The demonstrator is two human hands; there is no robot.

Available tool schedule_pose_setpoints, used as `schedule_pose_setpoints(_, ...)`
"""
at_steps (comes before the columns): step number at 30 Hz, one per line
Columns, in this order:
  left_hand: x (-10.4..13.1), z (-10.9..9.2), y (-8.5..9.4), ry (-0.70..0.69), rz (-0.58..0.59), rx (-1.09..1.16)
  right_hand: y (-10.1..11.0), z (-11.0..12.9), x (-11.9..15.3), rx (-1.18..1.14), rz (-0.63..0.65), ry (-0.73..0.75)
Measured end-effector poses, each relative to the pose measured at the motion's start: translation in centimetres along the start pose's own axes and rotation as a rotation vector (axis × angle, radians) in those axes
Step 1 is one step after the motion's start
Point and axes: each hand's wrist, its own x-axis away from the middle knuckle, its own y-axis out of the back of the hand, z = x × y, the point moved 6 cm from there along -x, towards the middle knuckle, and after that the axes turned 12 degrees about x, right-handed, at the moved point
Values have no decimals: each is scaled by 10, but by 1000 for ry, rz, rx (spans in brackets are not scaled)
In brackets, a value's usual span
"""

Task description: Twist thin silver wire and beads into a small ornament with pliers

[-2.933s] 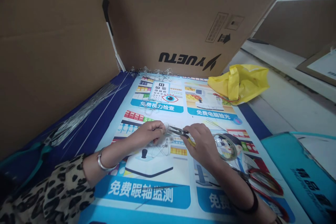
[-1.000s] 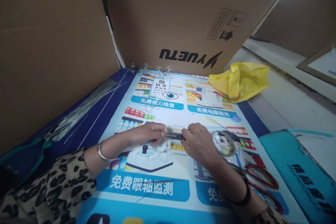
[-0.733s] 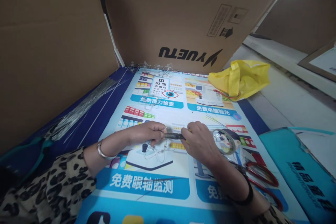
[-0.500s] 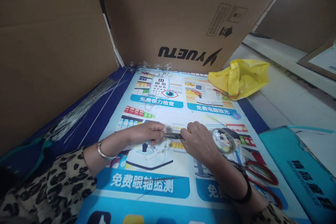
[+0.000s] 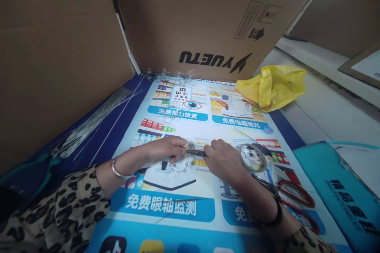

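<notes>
My left hand (image 5: 170, 148) is closed, thumb and fingers pinching a thin bent wire piece (image 5: 186, 166) that hangs in loops below the fingertips. My right hand (image 5: 224, 160) is wrapped round dark pliers (image 5: 196, 153), whose tip points left and meets the wire at my left fingertips. The pliers' handles are hidden in the palm. Under both hands lies a printed blue and white poster (image 5: 202, 215). Just right of my right hand is a roll of clear tape (image 5: 253, 158). Scissors with red handles (image 5: 297, 194) lie partly behind my right forearm.
Tall cardboard panels (image 5: 190, 16) stand at the back and left. A bundle of straight wires (image 5: 95, 120) lies on the left, with bent wire pieces (image 5: 172, 76) along the back. A yellow bag (image 5: 273, 87) is at the back right, a teal box (image 5: 335, 193) at the right edge.
The hanging wire loops have shifted slightly below my left fingers. Both hands keep almost the same place and hold, and the pliers' tilt has changed a little.
</notes>
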Motion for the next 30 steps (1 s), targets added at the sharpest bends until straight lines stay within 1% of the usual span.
schedule_pose_setpoints(6,0,0,0,10,9,24,1,-1,-2,-88,27,65)
schedule_pose_setpoints(11,1,1,-1,49,31,-8,6,-4,-1,-32,36,7)
schedule_pose_setpoints(17,2,-1,-2,33,49,-16,13,-1,-1,-1,14,38)
schedule_pose_setpoints(23,2,1,-2,84,46,-48,21,-1,-1,60,-2,41)
schedule_pose_setpoints(30,2,5,-1,109,53,-63,15,3,0,53,39,71)
